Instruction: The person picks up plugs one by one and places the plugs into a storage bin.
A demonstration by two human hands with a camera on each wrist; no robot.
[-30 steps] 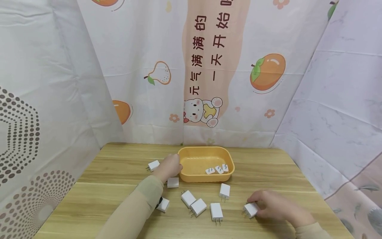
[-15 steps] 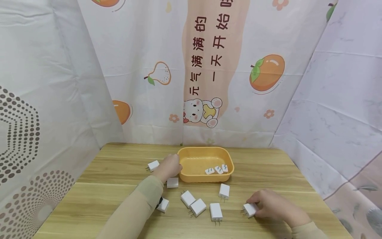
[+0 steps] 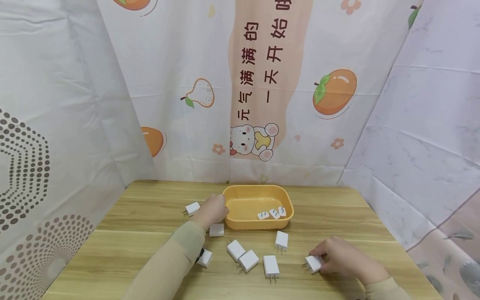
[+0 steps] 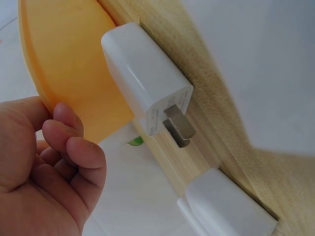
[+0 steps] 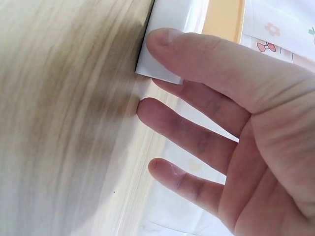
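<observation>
My left hand (image 3: 213,209) holds the left rim of a yellow plastic basket (image 3: 256,224). In the left wrist view, its fingers curl in beside the basket wall (image 4: 69,54). Three white chargers lie inside the basket with their prongs up. On the right of the table, my right hand (image 3: 339,257) pinches a white charger (image 3: 313,264), whose prongs point left. The right wrist view has the thumb on one side of this charger (image 5: 165,56), low against the wood; the fingertip opposite is partly hidden. The other fingers spread apart from it.
Several more white chargers lie between the hands, such as one in front of the basket (image 3: 281,240) and one nearer (image 3: 271,266). Another charger (image 3: 193,208) lies left of the left hand. The left forearm partly covers a charger (image 3: 204,258). A printed curtain (image 3: 157,83) hangs behind the table.
The right hand and its charger shifted very slightly left early on, then stayed in place. The left hand keeps its hold on the basket rim. The view has tilted a little.
</observation>
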